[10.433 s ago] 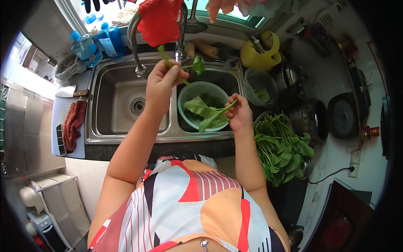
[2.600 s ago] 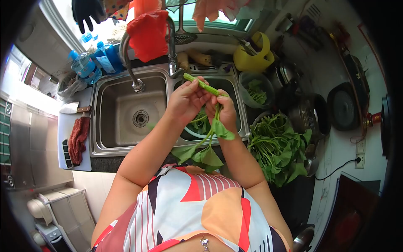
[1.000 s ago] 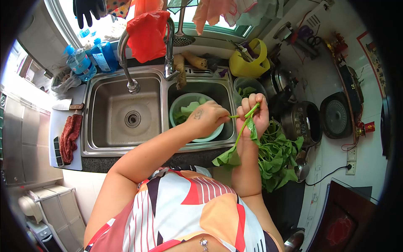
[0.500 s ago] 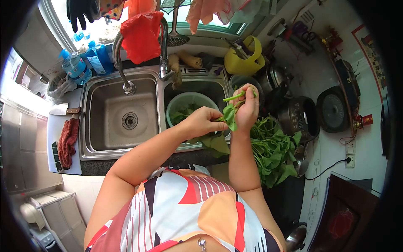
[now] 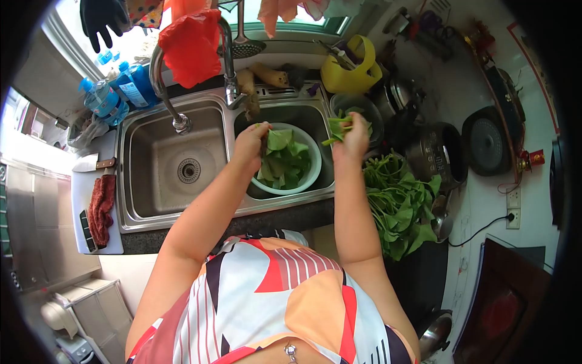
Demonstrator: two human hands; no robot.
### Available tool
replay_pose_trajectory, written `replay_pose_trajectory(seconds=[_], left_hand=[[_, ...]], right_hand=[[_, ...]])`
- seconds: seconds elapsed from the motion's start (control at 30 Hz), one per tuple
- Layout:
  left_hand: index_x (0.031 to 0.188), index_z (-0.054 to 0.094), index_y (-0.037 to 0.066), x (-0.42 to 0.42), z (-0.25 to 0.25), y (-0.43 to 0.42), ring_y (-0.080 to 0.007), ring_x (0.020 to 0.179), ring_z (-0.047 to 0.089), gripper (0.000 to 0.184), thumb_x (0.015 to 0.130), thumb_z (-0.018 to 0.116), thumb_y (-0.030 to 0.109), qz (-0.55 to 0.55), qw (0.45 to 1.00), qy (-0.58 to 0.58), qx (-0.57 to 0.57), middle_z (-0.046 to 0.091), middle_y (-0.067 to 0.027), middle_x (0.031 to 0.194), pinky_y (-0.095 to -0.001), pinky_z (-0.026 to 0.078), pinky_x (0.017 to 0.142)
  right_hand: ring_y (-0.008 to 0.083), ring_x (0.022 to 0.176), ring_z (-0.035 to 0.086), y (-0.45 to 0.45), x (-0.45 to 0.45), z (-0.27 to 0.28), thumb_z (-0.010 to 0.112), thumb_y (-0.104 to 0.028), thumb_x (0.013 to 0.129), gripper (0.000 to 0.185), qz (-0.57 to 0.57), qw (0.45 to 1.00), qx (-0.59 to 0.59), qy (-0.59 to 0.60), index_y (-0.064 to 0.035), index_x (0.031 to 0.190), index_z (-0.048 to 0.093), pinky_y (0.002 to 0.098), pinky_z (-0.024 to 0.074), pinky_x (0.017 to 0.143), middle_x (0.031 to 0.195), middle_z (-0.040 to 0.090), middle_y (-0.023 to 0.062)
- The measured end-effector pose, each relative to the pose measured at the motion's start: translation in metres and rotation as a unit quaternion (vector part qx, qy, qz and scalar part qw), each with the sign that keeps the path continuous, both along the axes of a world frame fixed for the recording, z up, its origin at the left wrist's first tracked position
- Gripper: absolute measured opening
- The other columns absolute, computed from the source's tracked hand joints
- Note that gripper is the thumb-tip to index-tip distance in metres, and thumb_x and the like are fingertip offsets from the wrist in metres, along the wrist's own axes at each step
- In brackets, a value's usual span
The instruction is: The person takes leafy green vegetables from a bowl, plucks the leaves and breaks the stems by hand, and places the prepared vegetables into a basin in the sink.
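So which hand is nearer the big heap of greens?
Right: the right hand is just beyond the heap; the left hand is farther off, by the left rim of the bowl.

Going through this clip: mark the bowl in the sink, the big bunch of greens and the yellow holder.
bowl (image 5: 315, 155): head view, on its rim
bunch of greens (image 5: 403, 210): head view, among its leaves
yellow holder (image 5: 350, 79): head view, on its front wall
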State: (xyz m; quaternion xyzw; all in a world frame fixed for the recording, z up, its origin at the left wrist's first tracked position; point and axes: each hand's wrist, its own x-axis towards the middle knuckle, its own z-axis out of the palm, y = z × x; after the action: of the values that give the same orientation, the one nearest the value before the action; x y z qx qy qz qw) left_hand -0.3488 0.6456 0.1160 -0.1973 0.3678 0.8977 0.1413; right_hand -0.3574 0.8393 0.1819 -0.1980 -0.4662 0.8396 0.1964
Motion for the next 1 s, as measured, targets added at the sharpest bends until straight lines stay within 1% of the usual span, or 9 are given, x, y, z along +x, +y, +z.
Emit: replay_pose_trajectory(seconds=[0.07,0.17,0.3,0.43,0.53,0.73,0.87,0.93,1.0], left_hand=[[0.094,0.057,0.006,-0.015,-0.017,0.001,-0.0197,0.086,0.056,0.012,0.084,0.055,0.013,-0.004,0.999,-0.025,0.042,0.057,-0.0067,0.089,-0.036,0.046,0.077],[0.121,0.047,0.006,-0.02,-0.029,0.011,-0.0244,0.108,0.047,0.044,0.082,0.059,0.022,-0.133,0.97,-0.049,-0.195,0.049,-0.0128,0.117,-0.0435,0.038,0.089],[0.141,0.019,0.016,-0.024,-0.097,-0.003,-0.0339,0.13,0.025,0.075,0.08,0.061,0.029,-0.197,0.948,-0.04,-0.248,0.028,-0.0159,0.141,-0.0529,0.021,0.1],[0.128,0.042,0.015,-0.003,-0.061,-0.034,-0.0309,0.121,0.036,0.054,0.08,0.06,0.032,-0.196,0.943,-0.082,-0.256,0.039,-0.0092,0.133,-0.0539,0.028,0.095],[0.117,0.052,0.013,0.005,-0.043,-0.045,-0.0135,0.089,0.054,0.039,0.081,0.059,0.025,-0.164,0.946,-0.058,-0.273,0.057,0.0012,0.1,-0.0343,0.04,0.077],[0.109,0.055,0.012,0.021,-0.028,-0.022,-0.0157,0.089,0.055,0.027,0.084,0.056,0.021,-0.183,0.971,-0.055,-0.141,0.059,-0.0038,0.1,-0.0313,0.041,0.076],[0.107,0.056,0.01,0.029,-0.007,0.004,-0.0143,0.086,0.055,0.025,0.084,0.056,0.02,-0.252,0.96,0.009,-0.119,0.06,-0.0041,0.099,-0.0282,0.042,0.075],[0.106,0.056,0.01,0.034,0.004,0.011,-0.0126,0.083,0.055,0.024,0.083,0.056,0.019,-0.281,0.949,0.038,-0.138,0.06,-0.003,0.097,-0.0278,0.042,0.075],[0.106,0.056,0.009,0.039,0.014,0.017,-0.0119,0.081,0.055,0.025,0.083,0.056,0.019,-0.3,0.938,0.068,-0.159,0.06,-0.0026,0.096,-0.0269,0.042,0.074]], right_hand=[[0.0118,0.056,0.048,-0.002,-0.01,-0.041,0.046,-0.018,0.088,0.013,0.045,0.997,-0.019,-0.057,-0.0063,0.086,0.052,0.0246,0.0362,0.044,0.068,0.049,0.003],[0.0167,0.072,0.053,0.004,-0.025,-0.14,0.057,-0.018,0.08,0.019,0.183,0.974,-0.024,-0.133,-0.0053,0.095,0.059,0.031,0.0426,0.063,0.084,0.057,0.0054],[0.0163,0.096,0.054,-0.004,0.002,-0.114,0.056,-0.022,0.084,0.03,0.196,0.94,0.056,-0.274,-0.0067,0.109,0.055,0.0346,0.0378,0.083,0.104,0.058,0.0065],[0.0143,0.095,0.055,0.031,0.038,-0.047,0.056,-0.018,0.085,0.029,0.187,0.968,0.07,-0.154,-0.0052,0.111,0.055,0.0306,0.0391,0.085,0.105,0.059,0.0049],[0.0081,0.083,0.055,0.087,0.074,-0.001,0.056,-0.003,0.083,0.017,0.198,0.944,0.264,-0.027,-0.001,0.1,0.06,0.0208,0.0435,0.073,0.093,0.06,0.0],[0.0239,0.09,0.056,0.144,0.131,-0.001,0.062,-0.015,0.073,0.023,0.193,0.5,0.822,-0.191,-0.0158,0.095,0.066,0.0422,0.0359,0.091,0.09,0.061,0.005],[0.022,0.094,0.056,0.154,0.134,0.001,0.061,-0.015,0.076,0.02,0.14,0.485,0.821,-0.265,-0.0148,0.096,0.065,0.0458,0.0306,0.096,0.094,0.062,0.0027],[0.0233,0.077,0.061,0.162,0.135,0.024,0.059,-0.011,0.078,0.018,0.039,0.606,0.771,-0.192,-0.0118,0.095,0.065,0.0365,0.0451,0.078,0.093,0.064,0.0042],[0.0247,0.069,0.06,0.161,0.136,0.061,0.061,-0.01,0.077,0.023,-0.075,0.557,0.819,-0.115,-0.0091,0.099,0.064,0.0345,0.0449,0.067,0.087,0.063,0.0074]])
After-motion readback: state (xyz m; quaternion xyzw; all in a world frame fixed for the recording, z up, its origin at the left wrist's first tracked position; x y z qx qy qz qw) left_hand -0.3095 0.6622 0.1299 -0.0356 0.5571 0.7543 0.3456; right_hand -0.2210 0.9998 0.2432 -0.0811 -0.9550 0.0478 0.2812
